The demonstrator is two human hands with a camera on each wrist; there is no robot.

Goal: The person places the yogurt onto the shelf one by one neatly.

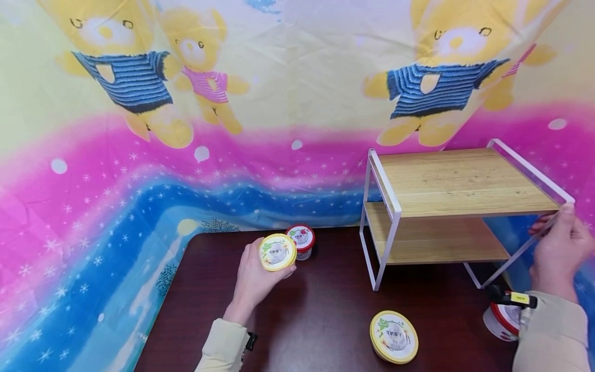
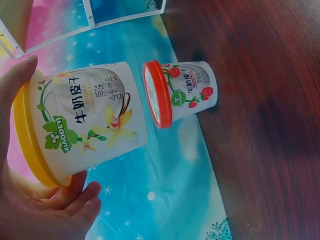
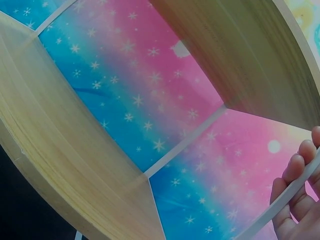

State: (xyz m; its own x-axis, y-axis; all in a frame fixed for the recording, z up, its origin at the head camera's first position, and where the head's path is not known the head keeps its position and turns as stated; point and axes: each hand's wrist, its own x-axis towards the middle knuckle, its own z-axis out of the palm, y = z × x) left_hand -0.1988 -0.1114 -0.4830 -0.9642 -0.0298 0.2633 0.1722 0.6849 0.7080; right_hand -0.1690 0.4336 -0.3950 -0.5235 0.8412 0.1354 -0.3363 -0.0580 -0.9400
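My left hand [image 1: 254,276] grips a yellow-lidded paper tub [image 2: 87,120] printed with vanilla flowers, holding it up off the table near the back. Just behind it a red-lidded tub [image 2: 192,92] with strawberries stands on the table. At the right, my right hand [image 1: 560,248] holds the front white metal post of a two-tier wooden shelf [image 1: 465,181]; the fingers [image 3: 295,167] curl round the post in the right wrist view. Another yellow-lidded tub [image 1: 394,337] stands on the table in front of the shelf.
Partly hidden by the right sleeve, a second red-lidded tub [image 1: 502,320] stands at the right. The dark wooden table [image 1: 325,294] meets a cloth backdrop [image 1: 279,155] printed with bears and snowflakes. The shelf's lower board [image 1: 446,240] sits above the tabletop on white legs.
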